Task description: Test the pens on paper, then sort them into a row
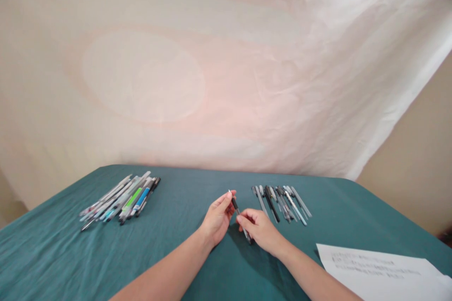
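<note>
the left hand [218, 218] pinches a pen [235, 204] near its tip; the right hand [259, 228] grips its barrel. a pile of pens [132, 198] lies at left.

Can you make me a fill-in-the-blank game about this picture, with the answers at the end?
1. The number of hands holding the pen is ____.
2. Of the left hand and the right hand, the one nearer the paper is the ____ hand.
3. The paper has writing on it, and its own colour is ____.
4. In the left pile, a bright blue pen lies beside a bright ____ one.

Missing words: two; right; white; green.
</note>
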Motion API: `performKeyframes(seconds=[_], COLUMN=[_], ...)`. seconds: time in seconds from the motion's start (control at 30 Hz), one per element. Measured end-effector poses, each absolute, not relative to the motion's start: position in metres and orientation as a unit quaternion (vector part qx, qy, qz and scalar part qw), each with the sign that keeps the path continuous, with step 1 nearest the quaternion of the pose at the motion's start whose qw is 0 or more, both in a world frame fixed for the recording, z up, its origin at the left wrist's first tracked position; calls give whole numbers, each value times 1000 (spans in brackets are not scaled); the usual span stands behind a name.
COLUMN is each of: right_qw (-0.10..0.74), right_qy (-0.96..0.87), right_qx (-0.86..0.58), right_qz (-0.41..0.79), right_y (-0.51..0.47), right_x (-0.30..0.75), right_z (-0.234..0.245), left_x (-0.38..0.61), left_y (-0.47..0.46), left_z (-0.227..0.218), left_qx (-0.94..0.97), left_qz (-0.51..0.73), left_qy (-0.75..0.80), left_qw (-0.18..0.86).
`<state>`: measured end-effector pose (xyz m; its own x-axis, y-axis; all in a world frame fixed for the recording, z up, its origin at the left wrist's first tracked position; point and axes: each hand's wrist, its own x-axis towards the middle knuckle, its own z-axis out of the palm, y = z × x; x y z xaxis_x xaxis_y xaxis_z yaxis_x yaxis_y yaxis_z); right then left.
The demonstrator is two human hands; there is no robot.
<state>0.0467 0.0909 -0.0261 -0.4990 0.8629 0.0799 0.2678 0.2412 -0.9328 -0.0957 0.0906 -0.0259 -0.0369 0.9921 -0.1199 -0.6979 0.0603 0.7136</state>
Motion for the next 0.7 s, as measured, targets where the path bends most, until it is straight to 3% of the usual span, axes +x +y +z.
performKeyframes(seconds=[0.17,0.4,0.7], right_qw=[338,292,330], right_qy=[-712,-710,-713], right_qx=[-404,-381,-395], right_qz=[463,515,477], right_y=[91,92,89], right_x=[47,46,46], right_z=[-26,-27,-20], left_x=[-95,-96,-95], left_y=[90,90,90], left_z=[-24,-27,-26], left_qx=[226,245,231], left_qz=[643,638,645], left_qy=[325,307,313], left_qw=[655,662,658])
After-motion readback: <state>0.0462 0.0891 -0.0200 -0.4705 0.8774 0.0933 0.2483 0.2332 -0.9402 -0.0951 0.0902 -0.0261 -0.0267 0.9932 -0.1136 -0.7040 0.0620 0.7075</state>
